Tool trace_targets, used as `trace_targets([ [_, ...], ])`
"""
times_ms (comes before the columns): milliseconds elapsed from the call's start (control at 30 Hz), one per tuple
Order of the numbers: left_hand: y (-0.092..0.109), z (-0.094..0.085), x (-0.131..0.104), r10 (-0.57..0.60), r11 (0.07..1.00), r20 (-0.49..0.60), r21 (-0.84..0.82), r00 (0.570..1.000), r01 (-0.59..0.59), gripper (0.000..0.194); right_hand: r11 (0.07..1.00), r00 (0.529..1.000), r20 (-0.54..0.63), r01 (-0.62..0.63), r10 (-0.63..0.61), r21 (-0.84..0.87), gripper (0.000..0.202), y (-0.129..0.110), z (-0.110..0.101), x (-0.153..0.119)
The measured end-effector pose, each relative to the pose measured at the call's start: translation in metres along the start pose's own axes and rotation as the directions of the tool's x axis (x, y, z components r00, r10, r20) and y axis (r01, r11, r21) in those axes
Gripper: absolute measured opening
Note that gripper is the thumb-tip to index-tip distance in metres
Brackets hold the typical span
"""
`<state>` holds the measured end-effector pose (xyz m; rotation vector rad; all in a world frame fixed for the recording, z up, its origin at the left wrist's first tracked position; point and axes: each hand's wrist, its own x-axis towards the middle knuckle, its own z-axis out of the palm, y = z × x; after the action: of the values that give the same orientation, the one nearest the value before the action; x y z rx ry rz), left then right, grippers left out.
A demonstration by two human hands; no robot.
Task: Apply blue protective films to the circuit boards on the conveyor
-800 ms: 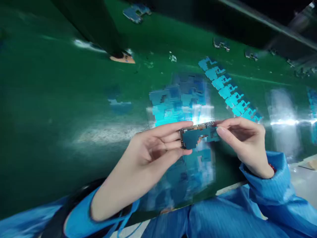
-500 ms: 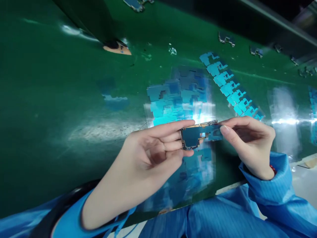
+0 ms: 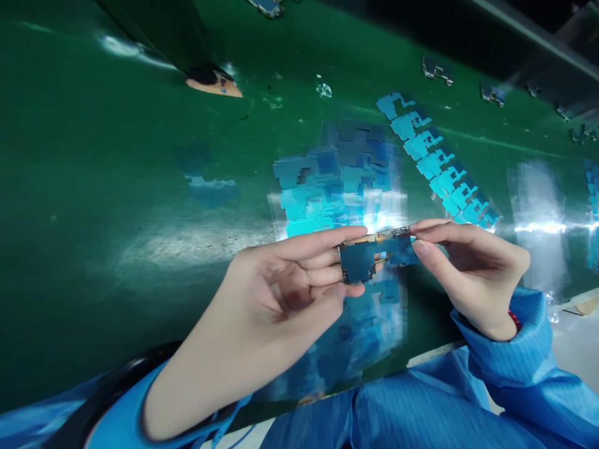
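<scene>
Green tabletop point(image 3: 93, 162); above it, notched circuit board point(image 3: 359, 259), blue-faced, partly gold-edged.

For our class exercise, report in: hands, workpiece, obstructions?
Left hand holding circuit board. Right hand pinching at its right end. Blue sheets beneath. No obstruction visible.

Dark-blue circuit board point(image 3: 359, 262); cyan film row point(image 3: 428, 163); green tabletop point(image 3: 107, 187); blue, striped sleeve point(image 3: 508, 349); red bracelet point(image 3: 515, 320).

The left hand point(image 3: 276, 293) and right hand point(image 3: 472, 268) have spread slightly farther apart.
</scene>
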<state>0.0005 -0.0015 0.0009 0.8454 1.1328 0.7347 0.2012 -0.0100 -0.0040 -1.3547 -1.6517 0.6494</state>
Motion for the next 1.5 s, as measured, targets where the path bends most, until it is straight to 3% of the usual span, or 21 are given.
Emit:
trace_targets([
  [1500, 0.0036, 0.0011, 0.0011, -0.054, 0.996, 0.011, 0.068, 0.999, 0.053, 0.039, 0.999, 0.999, -0.007, -0.04, 0.04, -0.035, 0.011, 0.0006, 0.0005, -0.0011],
])
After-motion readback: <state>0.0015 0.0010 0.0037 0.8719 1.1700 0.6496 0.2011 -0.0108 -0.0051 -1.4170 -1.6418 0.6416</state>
